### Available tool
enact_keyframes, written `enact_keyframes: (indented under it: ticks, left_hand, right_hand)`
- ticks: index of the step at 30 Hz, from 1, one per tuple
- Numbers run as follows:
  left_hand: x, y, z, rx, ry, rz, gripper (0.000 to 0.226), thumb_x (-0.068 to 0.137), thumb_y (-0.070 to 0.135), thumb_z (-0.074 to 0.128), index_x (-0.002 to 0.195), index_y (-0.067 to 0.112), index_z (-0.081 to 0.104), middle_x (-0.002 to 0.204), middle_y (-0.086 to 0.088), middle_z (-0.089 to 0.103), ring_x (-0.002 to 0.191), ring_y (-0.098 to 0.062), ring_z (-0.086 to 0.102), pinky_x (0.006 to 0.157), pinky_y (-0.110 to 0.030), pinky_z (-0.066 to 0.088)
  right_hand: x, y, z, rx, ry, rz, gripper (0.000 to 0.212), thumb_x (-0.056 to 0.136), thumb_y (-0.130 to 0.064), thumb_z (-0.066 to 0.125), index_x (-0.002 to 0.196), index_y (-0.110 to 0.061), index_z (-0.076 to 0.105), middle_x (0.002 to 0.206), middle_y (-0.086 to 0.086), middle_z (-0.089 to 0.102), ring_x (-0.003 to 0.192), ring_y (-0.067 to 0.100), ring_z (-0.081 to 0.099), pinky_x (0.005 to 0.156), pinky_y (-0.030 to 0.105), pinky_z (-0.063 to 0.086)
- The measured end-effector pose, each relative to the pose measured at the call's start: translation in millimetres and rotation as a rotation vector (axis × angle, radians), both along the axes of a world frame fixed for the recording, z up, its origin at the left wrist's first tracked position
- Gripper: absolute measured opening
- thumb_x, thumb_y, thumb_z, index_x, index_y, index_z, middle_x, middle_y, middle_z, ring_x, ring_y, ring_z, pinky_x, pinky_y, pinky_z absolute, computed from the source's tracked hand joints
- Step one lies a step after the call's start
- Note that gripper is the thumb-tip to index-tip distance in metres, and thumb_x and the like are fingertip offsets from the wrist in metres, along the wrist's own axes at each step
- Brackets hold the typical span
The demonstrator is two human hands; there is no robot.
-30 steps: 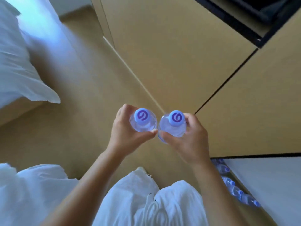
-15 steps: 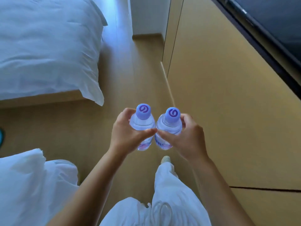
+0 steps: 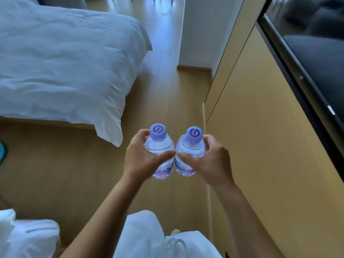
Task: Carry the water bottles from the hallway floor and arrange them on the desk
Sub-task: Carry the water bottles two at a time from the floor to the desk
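Two water bottles, the left bottle [image 3: 160, 155] and the right bottle [image 3: 189, 157], stood upright side by side in mid-air above the wooden floor [image 3: 74, 174]. The left hand [image 3: 143, 161] gripped one, the right hand [image 3: 208, 162] the other, a white bed [image 3: 65, 62] off left.

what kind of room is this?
Probably a hotel room or bedroom. A bed with a white duvet sits on the left, a wall-mounted dark TV screen on the wood-panelled wall on the right, with a narrow wood floor passage between them.
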State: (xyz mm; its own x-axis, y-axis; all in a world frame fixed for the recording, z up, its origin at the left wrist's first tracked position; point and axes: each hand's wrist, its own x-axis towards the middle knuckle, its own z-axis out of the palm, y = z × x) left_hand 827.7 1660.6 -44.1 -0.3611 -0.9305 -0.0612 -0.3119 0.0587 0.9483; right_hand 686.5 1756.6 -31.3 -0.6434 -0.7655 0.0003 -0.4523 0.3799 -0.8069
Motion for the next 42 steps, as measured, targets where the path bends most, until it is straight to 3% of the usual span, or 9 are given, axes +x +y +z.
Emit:
enact_keyframes:
  ticks: [5,16,27,42]
  left_hand:
    - [-40,-80,0,-0.025,-0.049,0.004,0.062,0.039,0.056,0.073,0.094,0.030,0.062,0.096,0.000,0.067,0.086,-0.014,0.066,0.079,-0.036,0.055]
    - [-108,-304,1,-0.067,-0.065,-0.031,0.067,0.040,0.058,0.074,0.097,0.026,0.064,0.092,-0.003,0.068,0.090,-0.022,0.064,0.081,-0.047,0.053]
    - [-189,-482,3,-0.066,-0.043,-0.050,0.062,0.040,0.055,0.076,0.093,0.024,0.066,0.088,-0.001,0.070,0.090,-0.025,0.065,0.082,-0.048,0.052]
    - [-398,-743,7,-0.062,-0.034,0.042,0.055,0.038,0.057,0.073,0.087,0.036,0.062,0.091,0.000,0.068,0.090,-0.016,0.065,0.082,-0.043,0.054]
  right_hand:
    - [-45,-85,-4,-0.003,-0.014,0.034,0.051,0.054,-0.047,0.081,0.091,-0.022,0.058,0.083,-0.010,0.066,0.077,0.011,0.064,0.068,0.031,0.053]
    - [-107,-304,-5,0.001,-0.034,-0.014,0.053,0.055,-0.045,0.083,0.095,-0.018,0.060,0.088,-0.005,0.069,0.081,0.017,0.065,0.074,0.039,0.053]
    - [-186,-477,-4,-0.015,-0.040,-0.033,0.052,0.055,-0.046,0.083,0.094,-0.023,0.058,0.086,-0.008,0.068,0.079,0.011,0.066,0.069,0.032,0.056]
    - [-401,-748,9,-0.028,-0.022,0.040,0.050,0.055,-0.044,0.083,0.092,-0.019,0.061,0.084,-0.008,0.066,0.078,0.014,0.065,0.072,0.040,0.054]
